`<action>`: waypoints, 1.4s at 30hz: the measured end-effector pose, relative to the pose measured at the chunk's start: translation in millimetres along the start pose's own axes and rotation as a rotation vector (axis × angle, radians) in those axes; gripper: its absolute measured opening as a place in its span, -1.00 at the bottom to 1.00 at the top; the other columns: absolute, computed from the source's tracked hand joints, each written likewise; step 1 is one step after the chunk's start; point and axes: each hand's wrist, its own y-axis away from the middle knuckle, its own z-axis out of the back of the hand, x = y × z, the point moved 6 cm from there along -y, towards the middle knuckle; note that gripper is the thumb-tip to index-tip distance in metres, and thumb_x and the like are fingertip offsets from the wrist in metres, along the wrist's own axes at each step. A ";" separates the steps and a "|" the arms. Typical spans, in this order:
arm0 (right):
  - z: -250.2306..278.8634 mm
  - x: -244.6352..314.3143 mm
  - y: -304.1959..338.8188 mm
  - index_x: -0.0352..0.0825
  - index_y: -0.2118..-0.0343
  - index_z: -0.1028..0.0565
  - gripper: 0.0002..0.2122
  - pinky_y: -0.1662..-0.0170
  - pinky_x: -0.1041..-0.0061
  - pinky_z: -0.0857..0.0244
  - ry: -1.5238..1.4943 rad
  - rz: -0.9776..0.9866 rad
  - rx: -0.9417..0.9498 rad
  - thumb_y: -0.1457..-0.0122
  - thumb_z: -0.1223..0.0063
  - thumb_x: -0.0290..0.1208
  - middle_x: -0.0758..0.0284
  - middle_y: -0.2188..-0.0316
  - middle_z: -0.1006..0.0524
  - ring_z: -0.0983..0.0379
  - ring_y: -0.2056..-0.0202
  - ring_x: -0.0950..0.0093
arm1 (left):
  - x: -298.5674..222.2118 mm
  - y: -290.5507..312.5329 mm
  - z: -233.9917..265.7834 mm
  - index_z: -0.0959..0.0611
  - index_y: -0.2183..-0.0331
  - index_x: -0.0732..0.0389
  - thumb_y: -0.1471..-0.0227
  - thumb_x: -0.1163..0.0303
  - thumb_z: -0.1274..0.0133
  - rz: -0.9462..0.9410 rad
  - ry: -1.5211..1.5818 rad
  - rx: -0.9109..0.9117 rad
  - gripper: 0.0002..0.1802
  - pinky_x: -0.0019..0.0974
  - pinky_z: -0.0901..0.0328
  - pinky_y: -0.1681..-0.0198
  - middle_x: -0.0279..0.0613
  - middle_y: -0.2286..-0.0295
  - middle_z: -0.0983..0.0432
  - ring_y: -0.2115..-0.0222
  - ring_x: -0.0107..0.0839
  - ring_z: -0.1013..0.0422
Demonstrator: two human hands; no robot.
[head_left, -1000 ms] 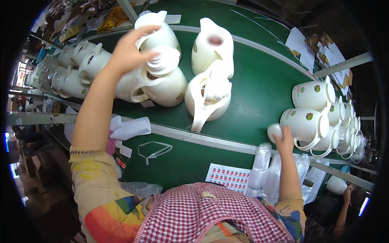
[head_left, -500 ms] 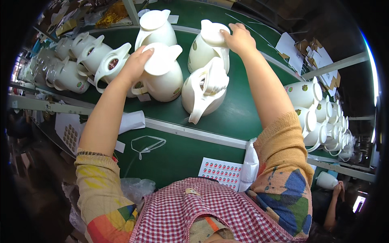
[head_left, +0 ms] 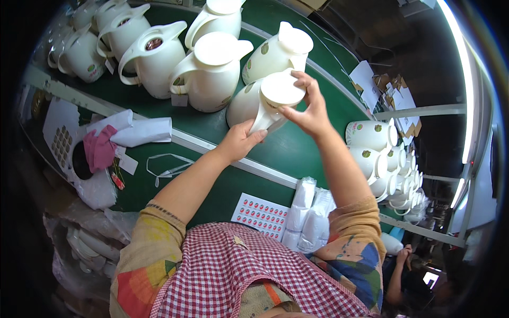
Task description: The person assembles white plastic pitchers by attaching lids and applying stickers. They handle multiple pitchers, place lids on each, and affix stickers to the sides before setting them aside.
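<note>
- One flat green work surface (head_left: 289,159) is spanning the station; one metal rail (head_left: 270,176) is dividing it.
- One apron of red-and-white checked fabric (head_left: 228,273) is covering the person's front.
- One white handled jug (head_left: 243,103), rounded and smooth, is sitting in both hands over the middle of the surface, beyond the rail.
- Three more capped jugs (head_left: 208,79) are standing near it, one cut by the upper edge; further jugs are crowding both sides, too overlapped for counting.
- Two hands are working: the left hand (head_left: 239,142) is closing its fingers around the handle; the right hand (head_left: 312,108) is spreading thumb and fingers across the lid's edge.
- One sheet of small printed stickers (head_left: 260,216) is lying flat in three rows.
- One round, smooth white lid (head_left: 282,88) is topping the held jug.
- One crumpled pink cloth (head_left: 99,148) is lying at left.
- One thin white strap (head_left: 170,168) is forming a loose loop.
</note>
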 end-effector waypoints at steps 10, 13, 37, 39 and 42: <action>-17.3 37.0 -24.1 -0.29 -0.22 -0.12 -0.08 0.00 0.32 -0.32 0.718 -0.102 0.444 0.23 -0.33 -0.07 0.09 0.09 -0.45 -0.39 0.03 0.17 | 8.2 -0.8 -2.6 -0.53 0.10 0.30 -0.17 0.13 0.04 -0.168 0.062 -0.043 -0.56 -0.32 -0.32 0.24 -0.21 0.41 -0.54 0.39 -0.45 -0.41; -27.4 44.8 -37.5 -0.08 -0.23 -0.17 -0.14 -0.08 0.30 -0.27 0.740 -0.084 0.562 0.27 -0.26 -0.27 0.09 0.04 -0.37 -0.35 -0.01 0.15 | 14.6 -2.3 -4.8 -0.52 0.06 0.30 -0.17 0.13 0.04 -0.142 0.101 -0.014 -0.54 -0.32 -0.32 0.19 -0.17 0.36 -0.56 0.35 -0.43 -0.43; -28.3 45.6 -39.4 -0.05 -0.18 -0.30 -0.20 0.03 0.28 -0.36 0.830 0.078 0.765 0.29 -0.30 -0.30 0.12 -0.04 -0.33 -0.44 0.11 0.09 | 21.1 -7.0 -10.5 -0.55 0.11 0.30 -0.16 0.11 0.04 -0.200 0.062 -0.042 -0.55 -0.29 -0.33 0.19 -0.07 0.34 -0.57 0.32 -0.36 -0.47; -28.9 48.2 -40.1 -0.05 -0.18 -0.31 -0.20 0.05 0.27 -0.37 0.830 0.227 0.799 0.30 -0.31 -0.29 0.12 -0.06 -0.32 -0.45 0.13 0.09 | 20.7 -7.0 -10.2 -0.55 0.11 0.30 -0.16 0.11 0.04 -0.186 0.044 -0.046 -0.55 -0.29 -0.33 0.19 -0.07 0.35 -0.57 0.33 -0.36 -0.47; -30.8 45.6 -41.9 -0.08 -0.16 -0.34 -0.23 0.08 0.26 -0.38 0.829 0.249 0.815 0.27 -0.34 -0.21 0.10 -0.05 -0.35 -0.48 0.16 0.13 | 23.6 -7.3 -10.7 -0.55 0.11 0.30 -0.15 0.12 0.03 -0.173 0.027 -0.053 -0.55 -0.29 -0.33 0.19 -0.08 0.35 -0.57 0.34 -0.39 -0.45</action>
